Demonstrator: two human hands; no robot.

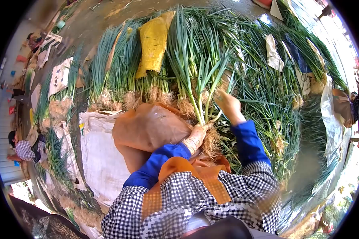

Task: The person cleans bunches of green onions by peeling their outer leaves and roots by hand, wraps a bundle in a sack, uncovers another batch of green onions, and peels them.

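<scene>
Low in front of my body, my left hand [197,138] is wrapped round the lower stems of several green onions [199,97]. Their pale roots [212,141] hang below the fist and the long leaves fan upward. My right hand [228,105] is closed beside the same stems, to their right; what its fingers pinch, if anything, is hidden. Beneath my left forearm, a brown apron [151,125] covers my knee. Just beyond it lie bundled green onions [119,67] with roots towards me, partly covered by a yellow woven sack piece [153,42].
Loose green onions [263,103] are heaped on the right. A white sack [101,149] is spread at the left, near more bundles [60,107] under pale sheeting. Another person [24,148] sits at the far left. A clear plastic sheet [328,119] runs along the right.
</scene>
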